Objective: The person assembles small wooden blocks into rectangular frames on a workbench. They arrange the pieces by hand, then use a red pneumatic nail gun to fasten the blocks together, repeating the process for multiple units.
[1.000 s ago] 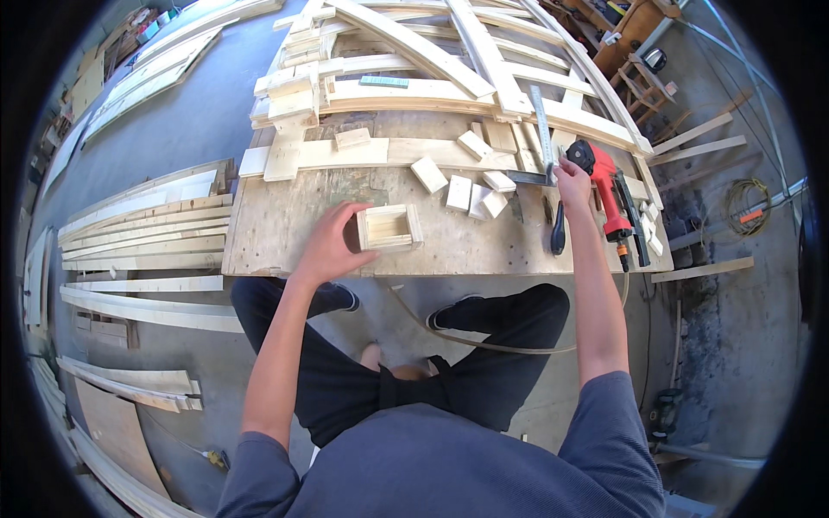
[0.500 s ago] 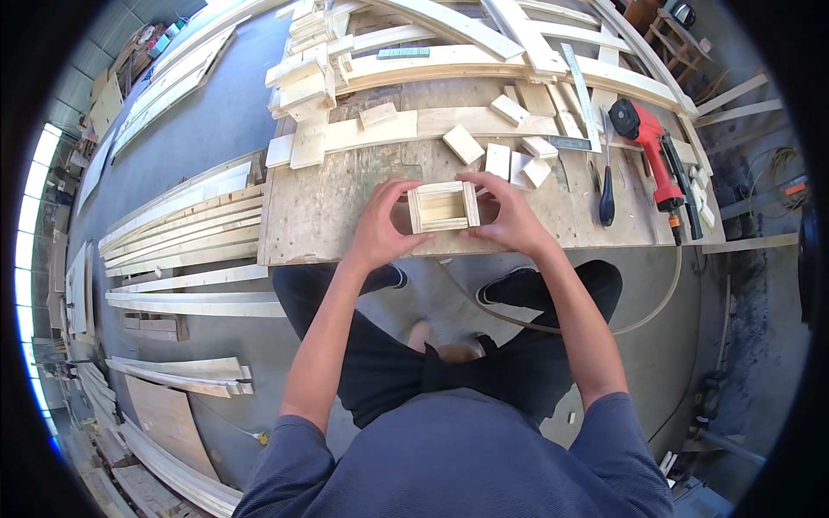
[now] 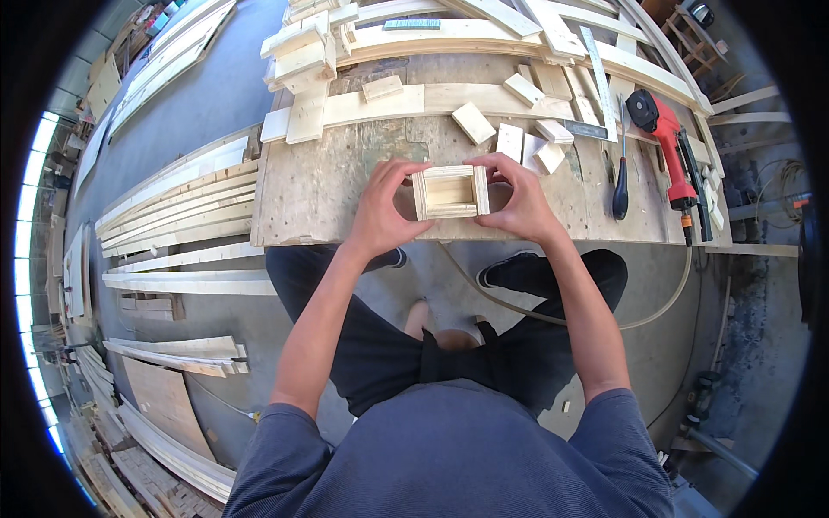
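Both hands on a small wooden frame (image 3: pixel 450 192), held at the near part of the plywood worktop (image 3: pixel 319 186). Left hand (image 3: pixel 380 211) grips its left side, fingers curled over the top left corner, thumb low. Right hand (image 3: pixel 518 200) grips the right side, fingers arched over the top right corner. Frame is rectangular, open face up toward the camera; cannot tell whether it rests on the worktop or is lifted just off it.

Near edge of the worktop runs just below the hands; wrists cross it. Bare plywood left of the left hand, out to the left edge. Right of the right hand, a short bare strip, then a screwdriver (image 3: pixel 621 186) lying lengthwise, and beyond it a red power tool (image 3: pixel 669 142) near the right edge.

Behind the frame: loose wood blocks (image 3: pixel 509 138), close but apart from it. A steel square (image 3: pixel 596 82) lies farther back. Long boards (image 3: pixel 432 99) cross the rear; a stack of offcuts (image 3: pixel 302 52) at the back left corner.

Floor left of the worktop carries long planks (image 3: pixel 173 207). A hose (image 3: pixel 604 319) loops on the floor under the near edge.
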Demonstrator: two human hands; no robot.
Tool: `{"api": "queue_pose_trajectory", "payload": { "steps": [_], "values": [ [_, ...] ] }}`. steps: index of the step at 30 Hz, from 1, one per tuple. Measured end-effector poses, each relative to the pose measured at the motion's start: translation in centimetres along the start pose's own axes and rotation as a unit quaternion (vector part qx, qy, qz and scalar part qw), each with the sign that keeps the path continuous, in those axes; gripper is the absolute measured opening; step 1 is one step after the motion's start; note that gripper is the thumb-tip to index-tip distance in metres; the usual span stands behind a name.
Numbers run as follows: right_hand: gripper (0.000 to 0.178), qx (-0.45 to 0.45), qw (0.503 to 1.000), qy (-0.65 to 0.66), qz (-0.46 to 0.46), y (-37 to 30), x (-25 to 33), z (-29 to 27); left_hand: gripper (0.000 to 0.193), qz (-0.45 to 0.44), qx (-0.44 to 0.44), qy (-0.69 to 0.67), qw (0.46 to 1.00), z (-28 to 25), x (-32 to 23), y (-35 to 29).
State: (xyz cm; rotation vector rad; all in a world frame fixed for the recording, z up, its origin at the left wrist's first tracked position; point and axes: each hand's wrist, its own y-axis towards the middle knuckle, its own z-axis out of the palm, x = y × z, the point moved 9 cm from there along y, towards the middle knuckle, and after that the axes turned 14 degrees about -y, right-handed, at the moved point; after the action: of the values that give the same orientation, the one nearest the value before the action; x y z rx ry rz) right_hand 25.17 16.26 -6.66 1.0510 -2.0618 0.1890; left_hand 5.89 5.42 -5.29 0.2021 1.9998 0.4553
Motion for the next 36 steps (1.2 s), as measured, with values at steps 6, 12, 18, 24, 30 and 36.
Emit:
{"api": "queue_pose_trajectory", "payload": {
  "steps": [6, 12, 18, 24, 30, 36],
  "values": [
    [0.078, 0.010, 1.000, -0.021, 0.017, -0.1, 0.1, 0.0, 0.078, -0.010, -0.006, -0.003, 1.000, 0.2, 0.2, 0.0],
    [0.082, 0.004, 1.000, -0.009, 0.024, -0.2, -0.4, 0.1, 0.078, -0.042, -0.011, -0.036, 0.998, 0.1, 0.9, -0.2],
    [0.083, 0.022, 0.998, 0.032, 0.045, -0.4, -0.9, 0.4, 0.082, -0.058, -0.002, -0.069, 0.996, 0.3, 1.6, -0.1],
    [0.085, 0.010, 1.000, 0.014, 0.017, -0.2, -0.6, -0.2, 0.080, -0.049, 0.004, -0.069, 0.996, 0.4, 2.1, 0.2],
    [0.078, -0.028, 1.000, -0.008, -0.006, -0.4, -0.4, -0.7, 0.081, -0.087, 0.020, -0.092, 0.992, 0.7, 3.6, 0.1],
    [0.077, -0.038, 0.999, 0.006, -0.007, -0.3, -0.7, -0.6, 0.086, -0.091, 0.037, -0.094, 0.991, 0.8, 3.9, 0.0]
  ]
}}
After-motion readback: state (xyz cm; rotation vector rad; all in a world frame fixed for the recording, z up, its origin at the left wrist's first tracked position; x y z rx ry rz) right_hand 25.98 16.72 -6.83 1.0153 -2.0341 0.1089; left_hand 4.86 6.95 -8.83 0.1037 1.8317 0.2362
